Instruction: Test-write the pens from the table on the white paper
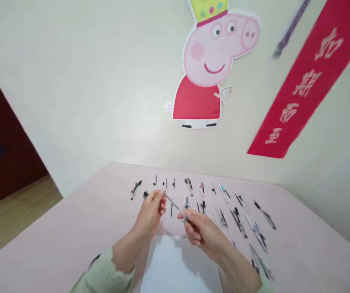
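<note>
Over a pink table (95,219), left hand (150,211) pinching a slim rod (171,201), right hand (203,230) gripping a dark piece (187,219).

At 6 o'clock the table (101,230) looks smooth and matt, and the white sheet (179,264) on it resembles plain, dull paper. Toward 4 o'clock, the pen parts (236,211) look plastic, some clear, some opaque black. The thin rod (171,200) looks smooth; blur hides its material. The sleeve (104,270) at 7 o'clock is soft, matt cloth. The wall (117,101) has a matt, painted look; the pig cut-out (196,99) at 1 o'clock, smooth printed card. Dark wood-like door (7,134) at 9 o'clock.
</note>
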### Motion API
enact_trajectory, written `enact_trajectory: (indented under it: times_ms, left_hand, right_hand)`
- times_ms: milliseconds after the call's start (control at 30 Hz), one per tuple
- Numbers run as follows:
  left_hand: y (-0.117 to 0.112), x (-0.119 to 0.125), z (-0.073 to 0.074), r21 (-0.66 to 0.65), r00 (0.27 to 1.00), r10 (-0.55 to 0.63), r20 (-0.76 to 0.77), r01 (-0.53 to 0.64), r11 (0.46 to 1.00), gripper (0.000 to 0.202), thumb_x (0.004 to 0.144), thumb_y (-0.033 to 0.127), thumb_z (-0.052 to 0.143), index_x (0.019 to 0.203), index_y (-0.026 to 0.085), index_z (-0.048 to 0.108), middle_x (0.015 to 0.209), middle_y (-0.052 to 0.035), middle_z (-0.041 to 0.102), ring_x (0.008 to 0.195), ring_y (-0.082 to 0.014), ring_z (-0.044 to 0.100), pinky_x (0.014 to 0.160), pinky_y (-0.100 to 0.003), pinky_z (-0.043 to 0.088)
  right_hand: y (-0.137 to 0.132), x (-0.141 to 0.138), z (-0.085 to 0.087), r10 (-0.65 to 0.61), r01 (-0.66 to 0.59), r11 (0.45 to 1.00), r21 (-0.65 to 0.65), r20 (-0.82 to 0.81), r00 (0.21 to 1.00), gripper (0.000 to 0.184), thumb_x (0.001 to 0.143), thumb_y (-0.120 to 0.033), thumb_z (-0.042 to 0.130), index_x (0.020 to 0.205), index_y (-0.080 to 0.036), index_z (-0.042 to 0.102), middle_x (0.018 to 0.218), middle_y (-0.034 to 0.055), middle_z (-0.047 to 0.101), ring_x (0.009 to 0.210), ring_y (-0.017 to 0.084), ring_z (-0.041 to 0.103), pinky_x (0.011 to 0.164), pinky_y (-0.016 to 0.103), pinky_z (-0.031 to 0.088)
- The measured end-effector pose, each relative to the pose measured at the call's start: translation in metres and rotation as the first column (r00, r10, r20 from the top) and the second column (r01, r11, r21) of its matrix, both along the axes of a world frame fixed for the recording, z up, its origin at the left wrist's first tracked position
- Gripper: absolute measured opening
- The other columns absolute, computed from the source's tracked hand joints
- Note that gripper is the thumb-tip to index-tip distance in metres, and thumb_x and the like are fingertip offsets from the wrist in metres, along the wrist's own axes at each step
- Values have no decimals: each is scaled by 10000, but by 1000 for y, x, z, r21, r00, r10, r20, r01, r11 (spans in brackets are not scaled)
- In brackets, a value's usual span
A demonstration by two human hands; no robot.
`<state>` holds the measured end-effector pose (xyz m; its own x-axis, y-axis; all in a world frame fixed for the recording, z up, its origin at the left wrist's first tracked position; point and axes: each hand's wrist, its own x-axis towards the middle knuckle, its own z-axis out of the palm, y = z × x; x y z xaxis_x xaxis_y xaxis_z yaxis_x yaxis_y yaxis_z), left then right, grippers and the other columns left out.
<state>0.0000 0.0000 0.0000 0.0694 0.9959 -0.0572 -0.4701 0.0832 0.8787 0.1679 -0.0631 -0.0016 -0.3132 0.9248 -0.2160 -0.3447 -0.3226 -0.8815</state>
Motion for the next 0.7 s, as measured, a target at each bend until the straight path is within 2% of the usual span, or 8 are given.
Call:
enact_trajectory:
  times_ms: [100,167,333,467,700]
  left_hand:
    - [-14,5,5,-59,964,-253,-77,249,967,494,738,543,701,999,131,624,657,54,482,501,-35,355,443,-164,233]
    - [-19,7,7,-57,942,-315,-114,311,949,468,760,529,685,978,117,639,667,45,496,480,-29,327,431,-176,198]
    - [-16,5,4,18,963,-224,-153,229,973,450,788,528,651,958,112,655,710,27,532,446,-17,268,421,-203,145]
    - [-13,4,0,34,958,-229,-171,238,971,446,791,522,647,970,114,659,724,15,557,440,-17,258,424,-210,142]
    - [-15,5,-5,45,962,-210,-177,221,974,436,793,507,652,985,115,667,732,8,574,431,-12,258,420,-211,127]
  right_hand:
    - [2,-2,2,-30,30,999,15,-9,1000,341,831,-472,648,929,-148,610,518,-91,381,426,37,187,408,185,156]
    - [3,-3,3,-59,59,998,20,-6,998,341,819,-477,657,919,-155,605,525,-87,407,418,35,200,406,183,174]
    - [3,-5,0,-109,110,994,-15,48,993,437,807,-577,605,815,-140,606,550,-54,490,388,31,276,400,191,223]
    - [3,-7,-2,-150,150,989,-1,30,988,451,756,-596,647,739,-150,581,500,-70,442,391,39,296,405,191,240]
    - [3,-9,-1,-188,185,982,45,62,980,452,732,-597,672,736,-155,575,509,-81,403,421,43,281,421,187,256]
